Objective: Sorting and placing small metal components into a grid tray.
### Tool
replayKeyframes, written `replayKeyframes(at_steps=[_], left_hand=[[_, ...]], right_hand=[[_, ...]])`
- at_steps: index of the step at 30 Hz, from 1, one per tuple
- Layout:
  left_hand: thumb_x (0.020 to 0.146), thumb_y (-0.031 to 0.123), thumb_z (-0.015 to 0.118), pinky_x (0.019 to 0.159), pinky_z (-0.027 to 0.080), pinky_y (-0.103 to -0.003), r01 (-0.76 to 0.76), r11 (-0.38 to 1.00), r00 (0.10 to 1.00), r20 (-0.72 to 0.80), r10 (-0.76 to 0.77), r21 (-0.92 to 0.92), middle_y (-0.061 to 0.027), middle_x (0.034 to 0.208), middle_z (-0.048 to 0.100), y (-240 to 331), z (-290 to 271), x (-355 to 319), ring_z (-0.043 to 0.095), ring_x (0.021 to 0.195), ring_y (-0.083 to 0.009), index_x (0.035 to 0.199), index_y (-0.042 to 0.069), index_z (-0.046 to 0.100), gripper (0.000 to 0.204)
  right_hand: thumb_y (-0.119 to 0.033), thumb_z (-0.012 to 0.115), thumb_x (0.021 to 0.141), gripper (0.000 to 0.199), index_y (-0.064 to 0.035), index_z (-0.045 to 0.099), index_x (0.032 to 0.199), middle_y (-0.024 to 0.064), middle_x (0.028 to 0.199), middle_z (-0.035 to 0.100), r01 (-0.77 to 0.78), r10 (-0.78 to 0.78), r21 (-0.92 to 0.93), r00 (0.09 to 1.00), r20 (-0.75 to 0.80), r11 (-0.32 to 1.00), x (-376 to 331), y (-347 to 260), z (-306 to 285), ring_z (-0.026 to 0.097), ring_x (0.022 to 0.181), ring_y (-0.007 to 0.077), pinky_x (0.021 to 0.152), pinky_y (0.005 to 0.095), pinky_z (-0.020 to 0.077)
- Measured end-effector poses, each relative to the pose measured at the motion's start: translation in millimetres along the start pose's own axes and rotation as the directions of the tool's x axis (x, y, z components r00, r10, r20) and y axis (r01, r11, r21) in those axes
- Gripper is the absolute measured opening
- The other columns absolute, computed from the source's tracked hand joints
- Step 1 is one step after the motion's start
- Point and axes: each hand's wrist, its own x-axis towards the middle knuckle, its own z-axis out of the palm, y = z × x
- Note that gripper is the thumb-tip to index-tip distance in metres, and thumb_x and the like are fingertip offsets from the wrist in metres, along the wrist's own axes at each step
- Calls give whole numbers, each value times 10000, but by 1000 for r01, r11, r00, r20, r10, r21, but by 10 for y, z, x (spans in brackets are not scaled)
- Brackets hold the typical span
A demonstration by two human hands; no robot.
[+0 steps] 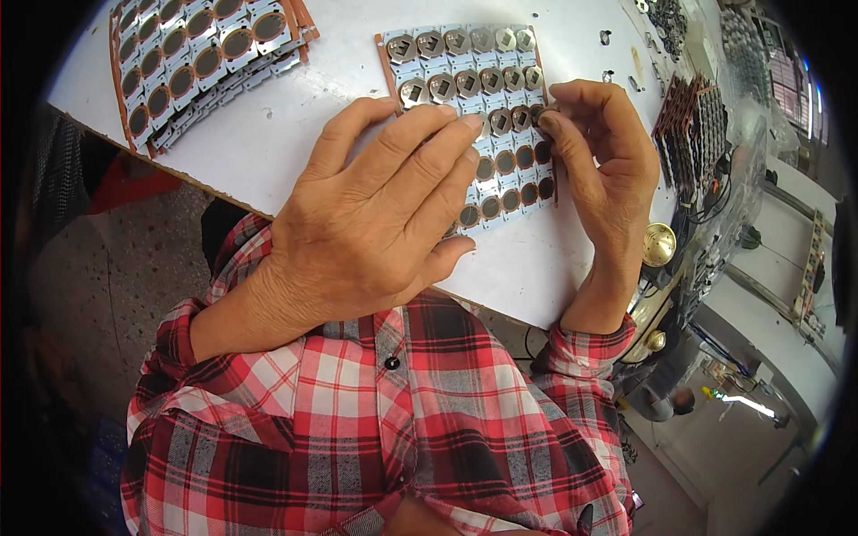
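A panel of small circuit boards point(514, 192) lies on the white table before me, with brown edge strips. Its two far rows and part of the third carry silvery metal clips point(467, 83) with diamond-shaped openings. Bare round dark pads point(506, 162) show in the nearer rows. My left hand point(375, 196) lies across the panel's left side, fingers stretched out, hiding the boards below. At the right end of the third row, my right hand point(608, 152) has thumb and forefinger closed at a metal clip point(536, 114), partly covered by the thumb tip.
More panels with dark round pads point(207, 61) are stacked at the table's far left corner. To the right stands a pile of brown-edged panels point(690, 129), near cables and a round brass-coloured object point(660, 244). Loose small metal parts point(607, 37) lie beyond my right hand.
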Motion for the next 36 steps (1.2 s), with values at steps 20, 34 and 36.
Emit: replayKeyframes(at_steps=[20, 34, 36], left_hand=[[661, 323, 814, 1034, 476, -509, -11, 1000, 1000, -5, 11, -11, -160, 1295, 672, -7, -8, 11, 628, 1213, -325, 1170, -30, 697, 631], [674, 326, 805, 1032, 473, -505, -12, 1000, 1000, -7, 12, -7, -151, 1306, 669, -4, -9, 13, 627, 1209, -319, 1182, -27, 691, 628], [669, 326, 808, 1033, 473, -503, -11, 1000, 1000, -3, 11, -8, -149, 1306, 669, -3, -12, 17, 628, 1208, -318, 1179, -25, 691, 630]], right_hand=[[66, 654, 938, 116, -1, 700, 1020, 16, 878, 642, 149, -135, -125, 984, 118, 981, 29, 79, -102, 562, 690, 92, 621, 247, 461], [70, 676, 917, 115, 3, 684, 1011, 22, 869, 661, 72, -67, -38, 990, 121, 997, 38, 58, -94, 629, 761, 86, 660, 240, 506], [65, 684, 912, 130, 1, 693, 1024, 22, 873, 664, 84, -84, 4, 992, 90, 996, 32, 41, -51, 635, 766, 82, 655, 237, 511]])
